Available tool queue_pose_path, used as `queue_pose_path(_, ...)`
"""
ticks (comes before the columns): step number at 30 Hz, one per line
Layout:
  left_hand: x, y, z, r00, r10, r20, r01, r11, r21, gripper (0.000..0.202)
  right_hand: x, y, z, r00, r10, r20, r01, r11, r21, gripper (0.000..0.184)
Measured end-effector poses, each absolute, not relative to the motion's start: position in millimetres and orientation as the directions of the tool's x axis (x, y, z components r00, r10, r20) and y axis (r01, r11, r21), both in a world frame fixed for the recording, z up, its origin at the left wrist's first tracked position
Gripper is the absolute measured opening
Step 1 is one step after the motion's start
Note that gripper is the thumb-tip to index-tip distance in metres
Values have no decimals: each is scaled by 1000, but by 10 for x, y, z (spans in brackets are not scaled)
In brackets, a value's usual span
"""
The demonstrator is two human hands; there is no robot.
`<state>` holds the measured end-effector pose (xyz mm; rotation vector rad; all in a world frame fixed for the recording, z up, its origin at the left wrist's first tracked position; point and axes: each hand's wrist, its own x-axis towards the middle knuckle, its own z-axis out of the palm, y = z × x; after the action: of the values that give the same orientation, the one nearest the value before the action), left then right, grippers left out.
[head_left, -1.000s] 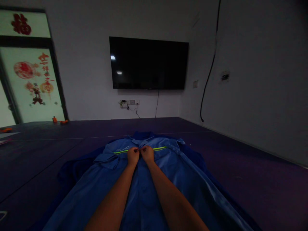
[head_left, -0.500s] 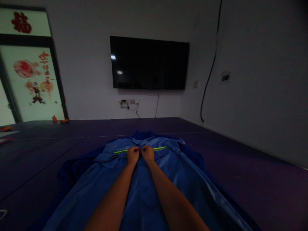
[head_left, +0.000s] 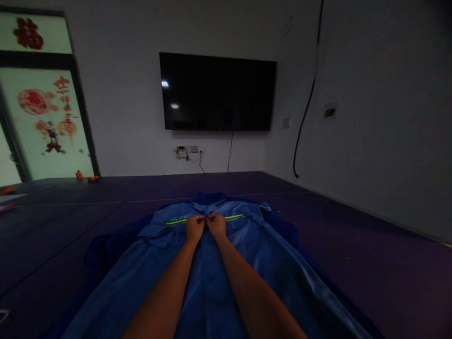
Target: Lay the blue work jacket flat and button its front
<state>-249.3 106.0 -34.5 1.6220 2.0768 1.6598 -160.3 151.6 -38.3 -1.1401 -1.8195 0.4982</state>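
A blue work shirt [head_left: 268,263] with a yellow-green reflective stripe [head_left: 233,217] lies spread flat on a dark purple surface [head_left: 370,249], collar away from me. My left hand [head_left: 194,228] and my right hand [head_left: 216,225] sit side by side on the shirt's front opening at chest height. Each hand pinches the front placket edge between closed fingers. The fingertips almost touch each other. Whatever small part lies between the fingers is hidden by them.
A darker blue garment [head_left: 106,245] lies under the shirt. A black wall-mounted television [head_left: 217,92] hangs ahead, with sockets and cables [head_left: 190,151] below it. A glass door with red decorations [head_left: 49,117] stands at the left; small orange items [head_left: 86,177] lie near it.
The hands hold the same spot on the shirt front. Only the camera view has shifted slightly.
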Motion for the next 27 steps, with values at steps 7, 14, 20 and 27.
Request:
queue_pose_path(7, -2475, 1051, -349, -448, 706, 549, 701, -103, 705, 16, -1613, 1506, -353, -142, 865, 480, 492, 483, -724, 19)
queue_pose_path(14, -2459, 1036, -322, -411, 715, 566, 729, -116, 675, 20, -1613, 1522, -370, -143, 859, 492, 484, 495, -722, 31)
queue_pose_path(20, -2428, 1013, -291, -383, 728, 568, 721, -148, 677, 17, -1613, 1550, -391, -123, 853, 507, 527, 489, -695, 27)
queue_pose_path(27, -2413, 995, -295, -433, 723, 538, 683, -126, 720, 18, -1616, 1549, -391, -113, 852, 510, 558, 480, -677, 22)
